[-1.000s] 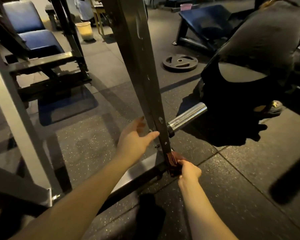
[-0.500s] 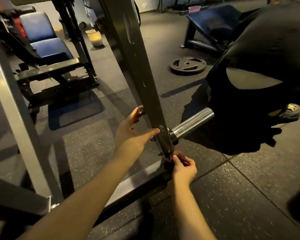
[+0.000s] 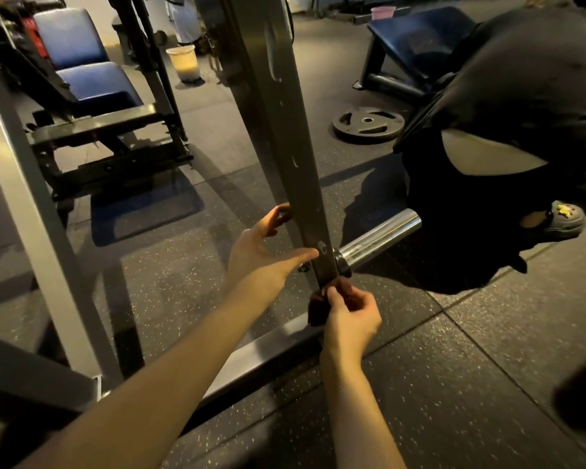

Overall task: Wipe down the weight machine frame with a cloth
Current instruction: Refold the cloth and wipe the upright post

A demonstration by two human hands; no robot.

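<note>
Dark cloth (image 3: pixel 318 308), one, pinched by right hand (image 3: pixel 351 314); left hand (image 3: pixel 261 255) fingers apart beside one upright (image 3: pixel 295 157).

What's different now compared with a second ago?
The right hand has brought the dark cloth up from the base to the lower end of the slanted bar, gripping it throughout. The left hand moved closer to the bar, fingers open. The chrome sleeve stayed put.
</note>
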